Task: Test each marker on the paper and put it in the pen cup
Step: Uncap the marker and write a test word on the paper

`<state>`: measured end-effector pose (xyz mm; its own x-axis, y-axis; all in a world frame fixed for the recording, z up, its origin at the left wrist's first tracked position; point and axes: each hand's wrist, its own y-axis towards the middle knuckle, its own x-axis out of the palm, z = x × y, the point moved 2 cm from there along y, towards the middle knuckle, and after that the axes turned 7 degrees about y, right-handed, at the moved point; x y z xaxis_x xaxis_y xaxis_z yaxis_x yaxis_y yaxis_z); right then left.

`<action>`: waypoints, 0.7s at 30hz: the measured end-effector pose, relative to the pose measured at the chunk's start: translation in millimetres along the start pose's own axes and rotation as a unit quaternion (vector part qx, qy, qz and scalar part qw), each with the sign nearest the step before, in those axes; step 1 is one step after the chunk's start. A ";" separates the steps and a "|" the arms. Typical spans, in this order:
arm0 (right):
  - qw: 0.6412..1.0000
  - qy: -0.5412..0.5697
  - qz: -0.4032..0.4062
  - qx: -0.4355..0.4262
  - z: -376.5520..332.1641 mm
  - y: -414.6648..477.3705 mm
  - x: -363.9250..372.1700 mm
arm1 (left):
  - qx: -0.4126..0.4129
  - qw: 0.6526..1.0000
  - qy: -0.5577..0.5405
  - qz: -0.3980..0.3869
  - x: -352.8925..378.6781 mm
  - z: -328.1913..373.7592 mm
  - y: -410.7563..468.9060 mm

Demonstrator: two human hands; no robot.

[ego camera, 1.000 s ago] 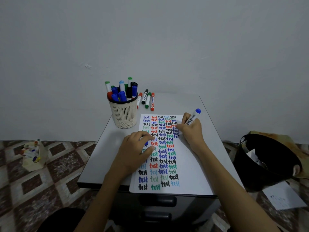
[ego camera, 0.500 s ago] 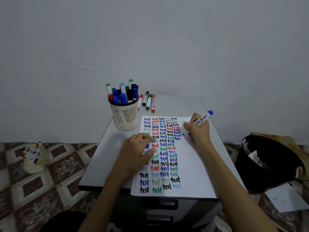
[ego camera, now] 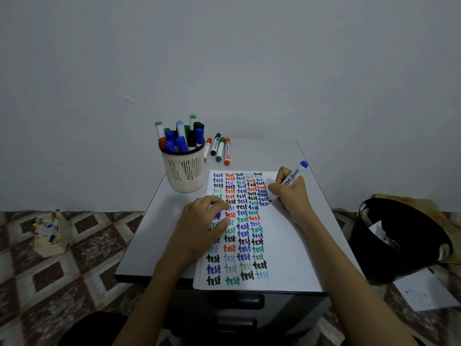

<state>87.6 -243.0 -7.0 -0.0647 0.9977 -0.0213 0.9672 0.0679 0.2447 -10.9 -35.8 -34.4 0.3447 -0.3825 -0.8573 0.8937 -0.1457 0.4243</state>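
Right hand (ego camera: 290,196) pinching blue marker (ego camera: 293,174) has shifted right, finishing fresh "test" on paper (ego camera: 287,245); left hand (ego camera: 202,228) grips cap (ego camera: 217,215); pen cup (ego camera: 183,173) next.

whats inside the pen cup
Capped markers stand in the cup: blue, green, black, red and light blue caps show. Their lower barrels are mostly hidden behind its slatted wall.

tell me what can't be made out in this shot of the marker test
All in the head view:
- Blue object under the left hand: its fingers cover most of it; what it is, or whether it is gripped, cannot be told.
- Paper: that hand hides some words.
- Marker tip: mostly behind the right hand.
- Floor box contents: too small.
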 end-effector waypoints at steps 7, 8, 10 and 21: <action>0.999 -0.029 -0.014 0.001 1.5 0.4 1.0 | -0.005 1.000 -0.002 0.000 0.7 1.3 0.5; 1.000 -0.024 -0.018 0.007 1.6 0.8 0.7 | -0.011 1.000 -0.004 -0.001 0.6 2.0 0.4; 0.999 -0.013 -0.028 0.016 -0.5 -0.4 0.8 | -0.035 0.999 0.002 0.008 -0.6 2.8 -0.3; 0.951 0.301 -0.018 0.072 -11.4 -5.6 -5.0 | -0.114 0.991 -0.022 0.066 -5.7 -3.4 0.0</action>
<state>79.7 -248.4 2.8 -0.1860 0.8196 0.5419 0.9824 0.1444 0.1188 -11.9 -30.5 -30.4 0.4548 -0.4238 -0.7833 0.8850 0.1165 0.4508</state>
